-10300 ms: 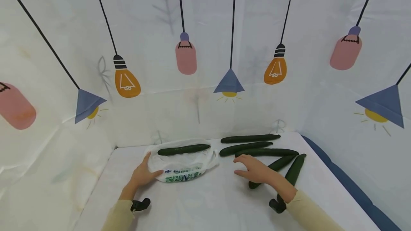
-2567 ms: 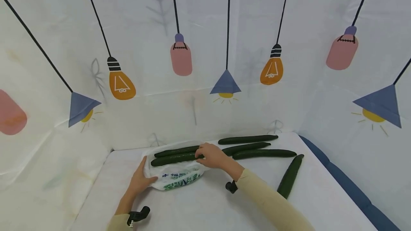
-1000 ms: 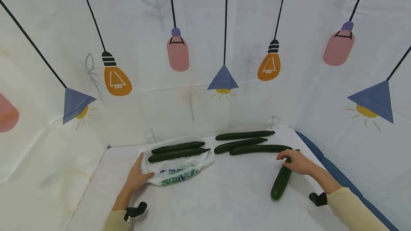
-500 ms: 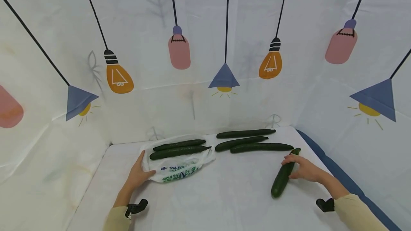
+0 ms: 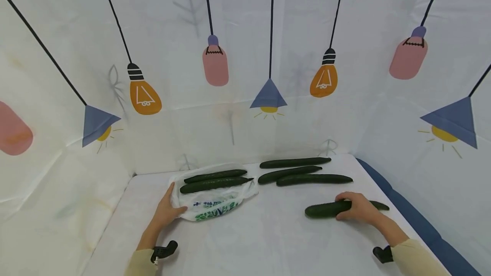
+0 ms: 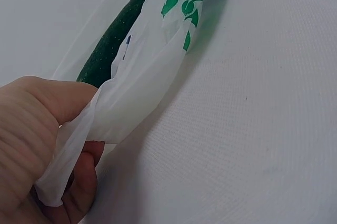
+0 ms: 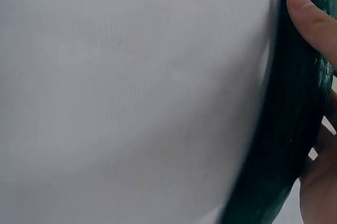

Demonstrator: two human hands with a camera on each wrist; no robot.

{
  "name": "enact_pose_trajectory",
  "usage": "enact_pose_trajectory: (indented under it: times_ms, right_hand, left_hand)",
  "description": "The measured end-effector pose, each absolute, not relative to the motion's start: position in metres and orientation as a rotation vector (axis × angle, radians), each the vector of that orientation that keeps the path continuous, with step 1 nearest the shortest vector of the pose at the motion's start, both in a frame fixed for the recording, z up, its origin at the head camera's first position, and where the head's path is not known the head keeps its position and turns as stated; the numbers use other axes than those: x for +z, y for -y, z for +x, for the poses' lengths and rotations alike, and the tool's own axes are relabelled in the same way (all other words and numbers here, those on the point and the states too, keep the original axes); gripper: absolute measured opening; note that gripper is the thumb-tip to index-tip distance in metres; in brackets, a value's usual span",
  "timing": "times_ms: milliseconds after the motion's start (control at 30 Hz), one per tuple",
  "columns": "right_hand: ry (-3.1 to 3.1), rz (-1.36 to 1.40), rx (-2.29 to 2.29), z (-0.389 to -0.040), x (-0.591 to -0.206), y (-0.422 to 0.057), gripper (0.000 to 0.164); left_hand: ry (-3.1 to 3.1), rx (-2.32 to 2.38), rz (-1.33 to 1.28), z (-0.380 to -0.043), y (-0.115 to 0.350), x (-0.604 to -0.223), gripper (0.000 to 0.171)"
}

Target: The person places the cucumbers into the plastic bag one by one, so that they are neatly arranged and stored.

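My left hand [image 5: 167,210] pinches the left edge of a white plastic bag [image 5: 226,199] with green leaf print. In the left wrist view the bag's film [image 6: 131,108] passes between thumb and fingers. Two cucumbers, a rear one [image 5: 215,175] and a front one [image 5: 212,184], lie side by side at the bag's mouth. On the right, my right hand [image 5: 358,208] grips another cucumber [image 5: 324,210] around its middle, and it points left to right. The right wrist view shows the thumb along that dark green cucumber [image 7: 284,108], with fingers behind it.
Three loose cucumbers lie at the back of the white table [image 5: 268,233]: a rear one [image 5: 295,163], a middle one [image 5: 287,174] and a front one [image 5: 314,179]. A white curtain printed with lamps hangs behind. Blue fabric [image 5: 414,212] runs past the table's right edge.
A second cucumber has joined the first in the bag. My right hand has since gone right, taken hold of another cucumber and turned it from slanting to nearly crosswise. My left hand stays at the bag.
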State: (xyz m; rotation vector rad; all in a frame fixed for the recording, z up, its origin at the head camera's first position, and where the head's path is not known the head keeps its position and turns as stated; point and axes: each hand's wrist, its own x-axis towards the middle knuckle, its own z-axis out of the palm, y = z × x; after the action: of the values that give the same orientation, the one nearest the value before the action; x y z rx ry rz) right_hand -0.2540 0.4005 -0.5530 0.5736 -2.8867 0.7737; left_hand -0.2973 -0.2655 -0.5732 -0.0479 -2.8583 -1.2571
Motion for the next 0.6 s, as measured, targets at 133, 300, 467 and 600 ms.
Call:
enact_pose_trajectory:
  times_ms: [133,300,467,600]
  right_hand:
    - [2.894,0.569,0.903,-0.256,-0.556,-0.395,0.046]
    - [2.933,0.540,0.900,-0.251,-0.556,-0.395,0.056]
    - [2.985,0.471,0.859,-0.244,-0.558,-0.400,0.059]
    - [2.952,0.444,0.884,-0.245,-0.562,-0.399,0.057]
  left_hand:
    - [2.840,-1.256,-0.051,-0.297,0.265,-0.575,0.109]
    - [2.833,-1.263,-0.058,-0.299,0.265,-0.579,0.110]
    - [2.847,-1.271,-0.043,-0.301,0.266,-0.581,0.109]
    - [2.845,-1.252,-0.050,-0.300,0.268,-0.580,0.109]
